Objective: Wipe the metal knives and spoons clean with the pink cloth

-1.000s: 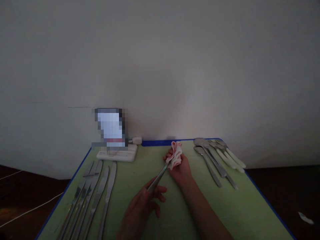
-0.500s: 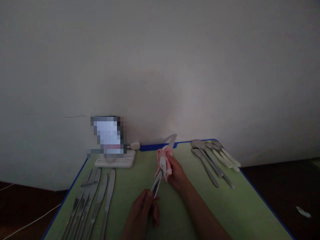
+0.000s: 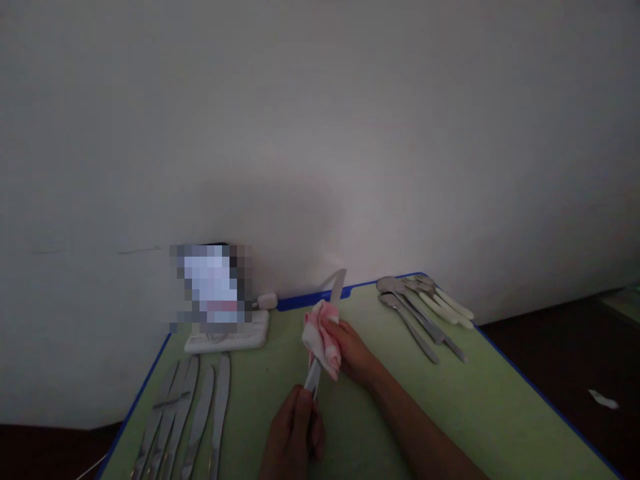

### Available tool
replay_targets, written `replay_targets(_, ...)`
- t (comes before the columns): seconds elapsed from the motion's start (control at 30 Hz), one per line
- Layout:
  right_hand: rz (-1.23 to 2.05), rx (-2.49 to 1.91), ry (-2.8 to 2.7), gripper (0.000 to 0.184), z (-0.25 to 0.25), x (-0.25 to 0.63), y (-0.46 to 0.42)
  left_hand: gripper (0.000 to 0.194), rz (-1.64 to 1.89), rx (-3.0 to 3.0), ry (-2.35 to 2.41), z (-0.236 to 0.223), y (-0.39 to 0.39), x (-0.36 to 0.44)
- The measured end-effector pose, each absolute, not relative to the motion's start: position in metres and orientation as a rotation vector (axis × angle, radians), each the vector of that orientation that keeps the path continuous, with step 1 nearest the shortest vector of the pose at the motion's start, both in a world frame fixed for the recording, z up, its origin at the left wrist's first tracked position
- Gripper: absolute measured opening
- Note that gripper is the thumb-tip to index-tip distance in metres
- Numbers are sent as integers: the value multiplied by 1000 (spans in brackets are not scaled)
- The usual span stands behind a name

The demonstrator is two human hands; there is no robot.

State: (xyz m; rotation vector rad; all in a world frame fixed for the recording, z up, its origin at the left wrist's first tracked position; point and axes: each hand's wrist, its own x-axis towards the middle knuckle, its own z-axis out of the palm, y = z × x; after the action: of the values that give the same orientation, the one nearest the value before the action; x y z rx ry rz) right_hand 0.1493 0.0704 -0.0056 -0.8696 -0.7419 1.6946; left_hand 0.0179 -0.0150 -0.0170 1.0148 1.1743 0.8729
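Observation:
My left hand (image 3: 299, 427) is closed around the handle end of a table knife (image 3: 339, 285), whose blade points up and away toward the wall. Wrapped about the middle of the knife is a pink and white cloth (image 3: 323, 339). My right hand (image 3: 353, 350) pinches that cloth from the right side, its fingers closed on it. The blade tip sticks out beyond the cloth, and a short stretch of metal shows between the cloth and my left hand.
Several table knives (image 3: 200, 413) lie at the left of the green table (image 3: 365, 427). Spoons (image 3: 407, 327) and white-handled forks (image 3: 445, 307) lie at the right. A lit, blurred-out phone (image 3: 210, 280) stands by a white power strip (image 3: 230, 335). Behind rises a wall (image 3: 320, 133).
The cloth has bunched differently and sits slightly lower and further left around the knife, with my right hand on it. The view has tilted a little.

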Motion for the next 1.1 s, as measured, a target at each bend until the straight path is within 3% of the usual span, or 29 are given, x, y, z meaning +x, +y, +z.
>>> replay_targets(0.87,1629,-869,-949,34,-19,152,71,50,938,1149,1171,-3,-14,28)
replay_targets(1.1,1657,-919,-939,26,-16,153,68,48,911,1192,1141,-2,-17,28)
